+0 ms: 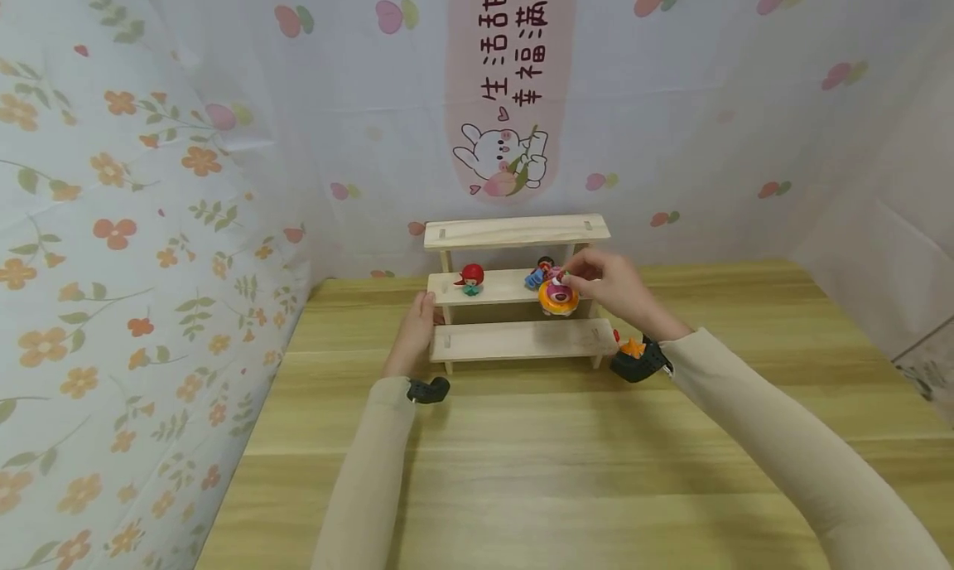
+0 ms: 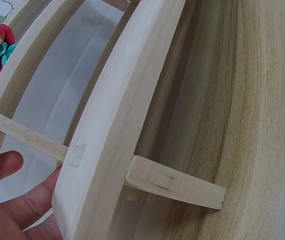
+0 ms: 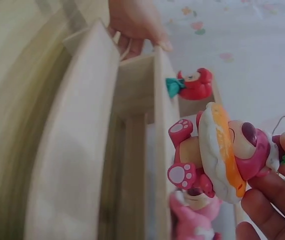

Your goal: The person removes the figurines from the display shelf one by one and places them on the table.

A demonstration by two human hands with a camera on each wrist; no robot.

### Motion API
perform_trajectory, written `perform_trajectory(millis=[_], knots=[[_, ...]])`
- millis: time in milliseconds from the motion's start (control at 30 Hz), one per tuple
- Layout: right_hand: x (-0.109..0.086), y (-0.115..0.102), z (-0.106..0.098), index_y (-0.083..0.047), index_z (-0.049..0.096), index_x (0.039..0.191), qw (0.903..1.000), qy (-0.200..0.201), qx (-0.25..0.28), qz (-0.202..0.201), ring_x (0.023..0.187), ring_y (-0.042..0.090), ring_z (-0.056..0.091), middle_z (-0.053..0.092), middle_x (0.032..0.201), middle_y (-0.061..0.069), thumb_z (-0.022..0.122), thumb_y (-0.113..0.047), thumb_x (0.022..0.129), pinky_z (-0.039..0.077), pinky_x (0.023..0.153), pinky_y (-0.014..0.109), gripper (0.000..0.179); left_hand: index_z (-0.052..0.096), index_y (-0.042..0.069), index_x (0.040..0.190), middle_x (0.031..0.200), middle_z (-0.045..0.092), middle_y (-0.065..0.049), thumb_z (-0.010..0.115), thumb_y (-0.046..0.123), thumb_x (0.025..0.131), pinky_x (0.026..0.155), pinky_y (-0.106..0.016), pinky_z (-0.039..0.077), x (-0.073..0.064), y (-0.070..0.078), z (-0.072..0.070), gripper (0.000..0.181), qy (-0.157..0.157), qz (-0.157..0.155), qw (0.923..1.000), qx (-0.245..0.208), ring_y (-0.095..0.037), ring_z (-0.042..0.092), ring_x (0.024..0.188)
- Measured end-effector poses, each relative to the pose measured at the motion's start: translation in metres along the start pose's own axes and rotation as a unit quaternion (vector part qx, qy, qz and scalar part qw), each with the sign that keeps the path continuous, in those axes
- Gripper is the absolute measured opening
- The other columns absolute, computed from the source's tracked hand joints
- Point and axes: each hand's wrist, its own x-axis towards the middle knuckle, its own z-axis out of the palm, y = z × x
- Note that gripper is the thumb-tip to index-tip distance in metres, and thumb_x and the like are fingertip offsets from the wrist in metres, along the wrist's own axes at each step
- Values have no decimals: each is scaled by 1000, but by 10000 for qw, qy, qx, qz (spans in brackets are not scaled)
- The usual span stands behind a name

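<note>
- Pinching a pink bear figurine (image 1: 559, 297) by its top end, the right hand (image 1: 613, 287) has thumb and fingertips clamped on it, right of centre in the head view.
- The bear wears an orange-and-white swim ring; it is held up before the right part of the shelf's middle board (image 1: 507, 287), its feet toward the left of the right wrist view.
- At the shelf's left end, left of centre in the head view, is the left hand (image 1: 414, 331); its thumb and fingers stand apart, touching the wood, though whether they clamp it I cannot tell.
- A red-haired mermaid figurine (image 1: 471, 280) sits on the left part of that middle board.
- Just beside the bear, to its upper left, is a blue-clothed figurine (image 1: 534, 278), partly hidden.
- Another pink figurine (image 3: 192, 220) shows at the bottom of the right wrist view.
- The three-tier wooden shelf (image 1: 522, 231) stands on a wood-grain table (image 1: 507, 470), before a cloth with a rabbit print (image 1: 495, 149).
- An orange object (image 1: 633, 348) shows by the right wrist, mostly hidden.
</note>
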Motion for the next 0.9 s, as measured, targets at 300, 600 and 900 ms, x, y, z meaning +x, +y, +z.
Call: perform_trajectory(millis=[300, 600, 900], knots=[[-30, 18, 6, -8, 65, 103, 9998, -70, -28, 160, 96, 25, 63, 67, 99, 9, 65, -18, 91, 49, 83, 42, 16, 42, 13, 126, 119, 54, -19, 19, 46, 104, 95, -51, 39, 2, -2, 0, 46, -30, -5, 10000, -1, -35, 50, 109], [-63, 46, 9, -12, 67, 96, 9978, -216, -616, 107, 90, 24, 63, 69, 90, 3, 69, -18, 87, 47, 75, 37, 10, 42, 13, 127, 109, 58, -19, 19, 47, 104, 91, -48, 41, 1, 0, 0, 47, -31, -43, 10000, -8, -34, 54, 101], [-82, 69, 12, -13, 68, 89, 9959, -186, -884, -86, 81, 22, 55, 63, 92, 6, 74, -12, 83, 46, 69, 33, 9, 39, 15, 134, 114, 58, -20, 19, 48, 104, 94, -50, 41, 0, 2, -1, 49, -90, -105, 9999, -26, -35, 54, 105]])
